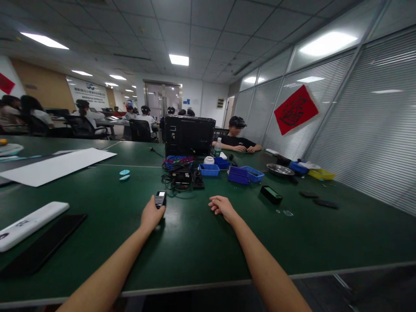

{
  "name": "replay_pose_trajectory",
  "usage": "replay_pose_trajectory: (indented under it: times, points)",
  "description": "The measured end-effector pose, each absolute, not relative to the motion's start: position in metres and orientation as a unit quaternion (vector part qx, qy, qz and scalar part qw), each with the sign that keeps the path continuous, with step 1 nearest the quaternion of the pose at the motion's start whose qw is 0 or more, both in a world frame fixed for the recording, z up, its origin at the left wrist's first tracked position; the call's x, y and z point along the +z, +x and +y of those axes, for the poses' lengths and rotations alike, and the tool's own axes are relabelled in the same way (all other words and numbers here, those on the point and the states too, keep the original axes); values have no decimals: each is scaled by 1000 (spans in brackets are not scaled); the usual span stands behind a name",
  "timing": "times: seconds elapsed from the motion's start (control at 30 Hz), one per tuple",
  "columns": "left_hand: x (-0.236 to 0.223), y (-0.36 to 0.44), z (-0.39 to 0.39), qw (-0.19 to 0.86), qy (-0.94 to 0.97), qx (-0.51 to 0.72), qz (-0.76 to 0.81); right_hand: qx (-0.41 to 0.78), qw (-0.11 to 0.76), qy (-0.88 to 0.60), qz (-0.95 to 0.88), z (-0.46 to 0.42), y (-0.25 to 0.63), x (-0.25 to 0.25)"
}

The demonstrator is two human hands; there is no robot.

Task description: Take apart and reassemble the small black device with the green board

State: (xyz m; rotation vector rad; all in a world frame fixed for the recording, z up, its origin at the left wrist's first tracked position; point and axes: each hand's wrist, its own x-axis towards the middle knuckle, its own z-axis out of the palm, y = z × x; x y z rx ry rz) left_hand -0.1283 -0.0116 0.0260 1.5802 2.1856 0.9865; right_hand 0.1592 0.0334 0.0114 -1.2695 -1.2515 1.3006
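Note:
My left hand (152, 214) is closed around a small black handheld device (160, 198) with a lit white screen and buttons below it. It holds the device upright just above the green table (188, 242). To its right, my right hand (222, 207) hovers at or just over the tabletop with loosely bent fingers, somewhat apart, and nothing visible in them. Beyond the hands lies a black boxy unit with cables (181, 178). Right of my right hand rests a black box with a green top (271, 194); a small clear plastic piece (287, 213) lies near it.
Blue trays (209, 170), a baseball (209, 160), a bottle (217, 147) and a black monitor-like case (189, 135) stand farther back. A metal bowl (280, 170) is at right. White case (34, 223) and black slab (45, 242) lie left. A person (238, 141) sits opposite.

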Motion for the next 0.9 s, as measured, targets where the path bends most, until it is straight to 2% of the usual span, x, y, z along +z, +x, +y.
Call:
replay_pose_trajectory:
  times: [0.27,0.5,0.63,0.77,0.9]
  points:
    - [30,-181,-1,88,535,282,792,525,422,-513,-532,34,160,12]
    - [31,-210,14,49,502,297,811,519,405,-511,-553,35,162,11]
    - [26,-216,20,22,463,354,812,496,383,-528,-573,35,158,11]
    - [23,-216,21,2,432,405,806,401,320,-573,-639,30,148,12]
    - [27,-214,18,14,426,399,812,228,219,-643,-698,25,136,15]
